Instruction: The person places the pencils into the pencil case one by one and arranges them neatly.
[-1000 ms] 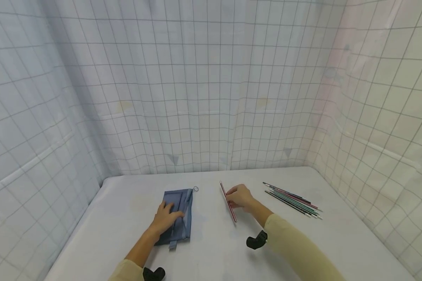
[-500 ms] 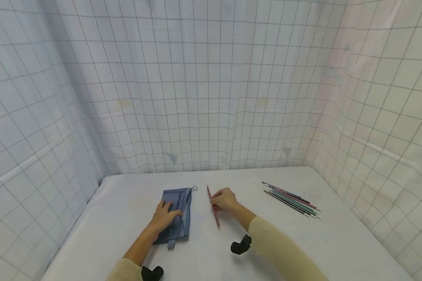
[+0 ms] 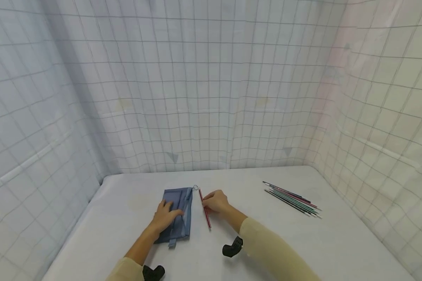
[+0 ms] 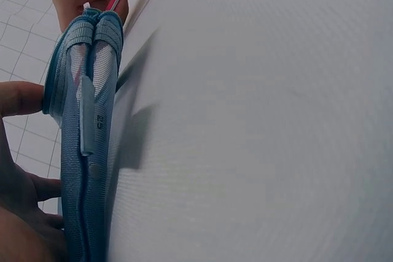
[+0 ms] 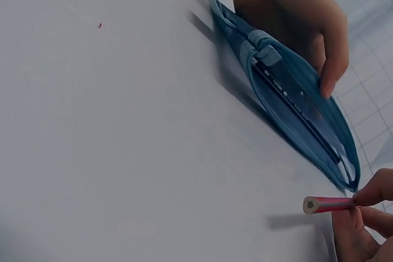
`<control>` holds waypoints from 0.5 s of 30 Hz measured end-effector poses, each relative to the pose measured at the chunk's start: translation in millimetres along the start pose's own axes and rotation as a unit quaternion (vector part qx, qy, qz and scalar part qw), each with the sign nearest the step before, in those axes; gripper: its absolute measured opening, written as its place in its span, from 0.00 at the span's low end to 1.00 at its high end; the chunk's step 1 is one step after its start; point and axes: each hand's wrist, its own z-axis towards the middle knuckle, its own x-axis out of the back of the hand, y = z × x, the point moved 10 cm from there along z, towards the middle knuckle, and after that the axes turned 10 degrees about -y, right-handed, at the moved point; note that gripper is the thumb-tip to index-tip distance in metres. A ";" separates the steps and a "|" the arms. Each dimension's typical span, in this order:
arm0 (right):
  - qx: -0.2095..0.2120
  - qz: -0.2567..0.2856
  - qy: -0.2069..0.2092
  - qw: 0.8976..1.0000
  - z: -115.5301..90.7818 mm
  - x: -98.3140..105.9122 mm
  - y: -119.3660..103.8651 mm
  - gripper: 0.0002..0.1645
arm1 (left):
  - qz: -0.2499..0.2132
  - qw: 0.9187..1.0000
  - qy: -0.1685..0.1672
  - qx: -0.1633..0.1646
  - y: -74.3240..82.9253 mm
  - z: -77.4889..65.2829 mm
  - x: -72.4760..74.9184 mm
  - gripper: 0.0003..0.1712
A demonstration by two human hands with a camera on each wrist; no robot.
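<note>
A blue zippered pencil pouch lies on the white table, and my left hand rests on it with fingers spread. In the right wrist view the pouch's mouth gapes along its side, showing dark pencils inside; my left thumb touches the upper rim. My right hand pinches a red pencil between thumb and fingers, just right of the pouch. The pencil's flat, unsharpened end shows beside the pouch's corner.
Several dark, green and red pencils lie in a loose bundle at the right of the table. A metal ring sits at the pouch's far corner. Grid-patterned white curtains stand behind and on both sides.
My right hand has carried the red pencil leftward, from mid-table to close beside the pouch. My left hand has stayed on the pouch.
</note>
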 end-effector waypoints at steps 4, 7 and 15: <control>-0.006 -0.009 0.006 1.000 1.4 -8.4 -1.5 0.05 | -0.001 1.000 -0.002 0.000 3.0 -0.2 -0.9 0.50; -0.009 -0.015 0.006 1.000 3.0 -18.9 -5.6 0.04 | 0.000 1.000 0.000 0.004 3.8 -0.5 -0.3 0.50; -0.009 0.000 -0.015 1.000 11.0 -48.9 -16.0 0.05 | 0.000 1.000 0.000 0.017 2.0 -1.1 0.4 0.50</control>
